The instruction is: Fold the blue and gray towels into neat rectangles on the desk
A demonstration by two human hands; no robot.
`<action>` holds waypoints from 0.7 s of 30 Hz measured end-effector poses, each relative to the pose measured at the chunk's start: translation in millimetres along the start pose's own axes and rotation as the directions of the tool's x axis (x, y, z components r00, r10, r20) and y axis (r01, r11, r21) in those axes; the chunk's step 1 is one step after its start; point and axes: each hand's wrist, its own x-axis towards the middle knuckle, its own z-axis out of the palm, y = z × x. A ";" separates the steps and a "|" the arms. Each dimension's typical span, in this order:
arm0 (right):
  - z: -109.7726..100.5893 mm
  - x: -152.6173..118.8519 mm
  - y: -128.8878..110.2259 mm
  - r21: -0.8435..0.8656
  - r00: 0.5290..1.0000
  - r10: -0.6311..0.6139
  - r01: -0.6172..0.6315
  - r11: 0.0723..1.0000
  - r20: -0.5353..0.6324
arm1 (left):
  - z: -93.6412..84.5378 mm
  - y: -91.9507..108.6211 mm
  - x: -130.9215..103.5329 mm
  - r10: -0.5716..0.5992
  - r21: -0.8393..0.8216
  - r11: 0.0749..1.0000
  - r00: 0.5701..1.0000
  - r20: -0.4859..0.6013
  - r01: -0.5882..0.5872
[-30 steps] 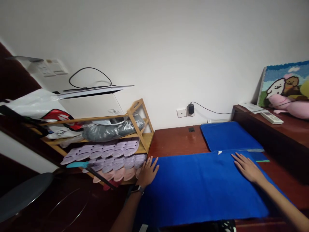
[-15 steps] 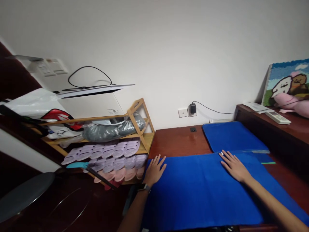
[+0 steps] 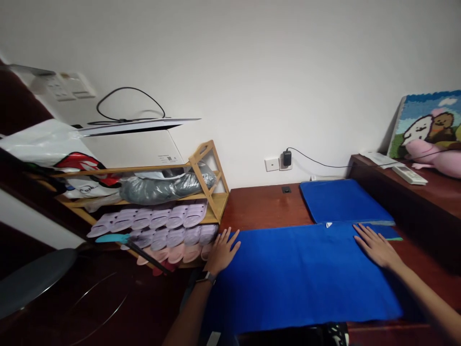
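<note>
1. The broad, flat, deep-blue cloth [image 3: 298, 283] lies spread on the glossy reddish-brown wooden table [image 3: 264, 204], directly beneath the person's 2 hands.
2. The left hand [image 3: 222, 254], with a dark band at its wrist, rests palm down near the cloth's far left corner; the right hand [image 3: 376, 247] lies palm down near its far right. Placing them well apart probably spreads the pressure across the width, so the fabric lies flat rather than bunching.
3. The fingers of both hands are extended and slightly parted, closed on nothing. Whether they press hard or merely rest, the view cannot tell.
4. The cloth lies under the fingers, its far edge close by the fingertips on either side; most of its surface stretches between the hands and back toward the person. A small white tag [image 3: 328, 225] sits at that edge, to the left of the right fingertips.
5. A smaller blue fabric rectangle [image 3: 344, 199] lies beyond the right hand, apart from the fingers, perhaps set back to leave working room in front. A green-edged blue piece [image 3: 396, 239] shows just beside the right hand.
</note>
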 end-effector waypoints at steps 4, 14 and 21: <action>2.1 -5.6 5.2 -0.011 1.000 0.005 -0.005 1.000 0.006 | -2.5 1.0 2.4 0.000 0.001 1.000 1.000 0.001 0.000; -9.3 -7.6 -60.1 -0.071 0.990 -0.029 0.019 0.997 -0.138 | -13.9 23.2 13.1 -0.014 -0.031 0.999 0.999 -0.044 0.012; 11.6 -9.2 -179.6 0.038 0.902 -0.431 0.430 0.902 0.013 | -9.7 63.1 17.9 0.058 -0.099 0.994 0.996 0.067 -0.051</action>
